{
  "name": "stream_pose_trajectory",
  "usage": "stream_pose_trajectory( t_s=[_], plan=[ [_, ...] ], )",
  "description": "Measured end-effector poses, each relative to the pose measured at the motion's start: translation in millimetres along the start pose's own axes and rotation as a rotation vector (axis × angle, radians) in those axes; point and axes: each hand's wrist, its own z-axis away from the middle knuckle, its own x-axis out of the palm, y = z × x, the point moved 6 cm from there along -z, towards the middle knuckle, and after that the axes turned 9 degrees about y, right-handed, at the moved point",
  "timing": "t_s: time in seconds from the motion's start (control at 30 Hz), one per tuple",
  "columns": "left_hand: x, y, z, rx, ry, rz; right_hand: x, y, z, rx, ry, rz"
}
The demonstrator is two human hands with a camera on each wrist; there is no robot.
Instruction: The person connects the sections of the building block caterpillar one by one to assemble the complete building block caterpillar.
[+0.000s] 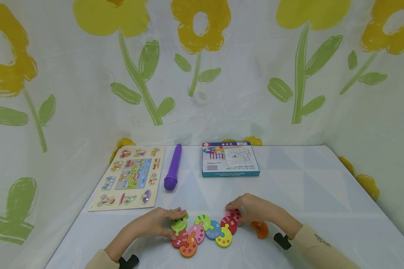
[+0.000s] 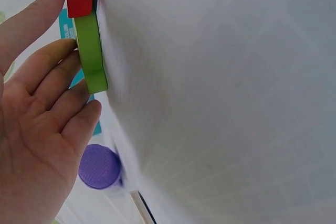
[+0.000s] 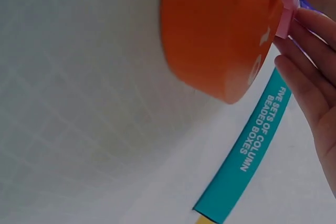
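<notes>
A wooden caterpillar number puzzle (image 1: 197,233) lies joined in a wavy row on the table. My left hand (image 1: 155,223) is at its left end, fingers against the green face piece (image 1: 178,223) and thumb at the red piece numbered 2 (image 1: 179,239). In the left wrist view the left hand (image 2: 47,98) touches the edges of both pieces. At the row's other end my right hand (image 1: 252,209) pinches the pink spotted piece (image 1: 233,213), beside the red piece numbered 8 (image 1: 229,224). A separate orange piece (image 1: 262,229) lies under the right forearm, large in the right wrist view.
Behind the hands lie a wooden picture board (image 1: 158,168) at the left, a purple toy microphone (image 1: 173,166) and a flat boxed set (image 1: 230,173) with a teal side. A flower-printed curtain (image 1: 229,104) surrounds the table.
</notes>
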Motion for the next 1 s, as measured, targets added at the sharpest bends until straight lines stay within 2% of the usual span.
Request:
stream_pose_trajectory(
  t_s=[0.17, 0.37, 1.0],
  plan=[
    [-0.1, -0.1, 0.0, 0.000, 0.000, -0.004, -0.7, 1.8, 1.8, -0.011, 0.013, -0.038],
    [-0.2, -0.2, -0.3, -0.006, 0.004, -0.006, -7.2, 4.2, 10.9, 0.034, 0.049, -0.086],
    [1.0, 0.5, -0.4, -0.018, 0.002, -0.003, -12.6, 20.0, 67.2, 0.137, 0.113, -0.125]
  ],
)
